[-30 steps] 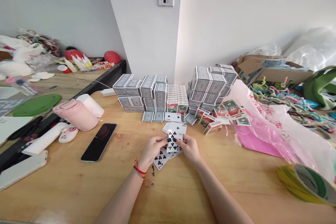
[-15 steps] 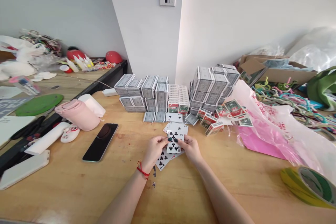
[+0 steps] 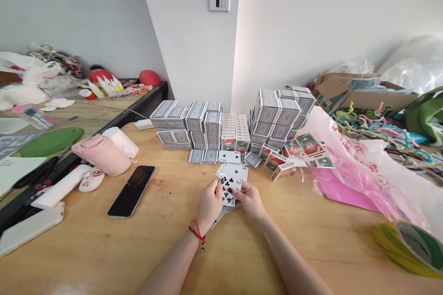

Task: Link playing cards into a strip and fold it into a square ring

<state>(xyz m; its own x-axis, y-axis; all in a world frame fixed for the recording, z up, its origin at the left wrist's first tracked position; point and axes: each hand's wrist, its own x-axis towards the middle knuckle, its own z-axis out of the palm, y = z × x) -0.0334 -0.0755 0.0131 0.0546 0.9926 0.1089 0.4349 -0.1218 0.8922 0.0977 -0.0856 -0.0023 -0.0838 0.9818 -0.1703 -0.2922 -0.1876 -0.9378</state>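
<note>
Between my hands is an eight of clubs playing card [image 3: 228, 186], face up. My left hand [image 3: 212, 198] pinches its left side, thumb on the face. My right hand [image 3: 249, 197] pinches the right side, its dark-nailed thumb also on the face. Whether more cards lie behind it I cannot tell. Beneath and behind the hands, loose playing cards [image 3: 238, 170] overlap on the table, partly covered. A two of spades [image 3: 229, 156] lies beyond them, by the face-down cards [image 3: 204, 156].
Stacked grey-backed card decks [image 3: 197, 124] stand along the wall. Card boxes [image 3: 277, 161] and a pink plastic bag [image 3: 346, 179] are to the right, with yellow tape [image 3: 387, 249] nearer. A phone [image 3: 132, 191] and a pink tumbler [image 3: 102, 154] lie at left.
My left hand has turned more upright and its thumb has moved up the card's left edge. The eight of clubs has shifted slightly, and the hand now covers more of the cards below.
</note>
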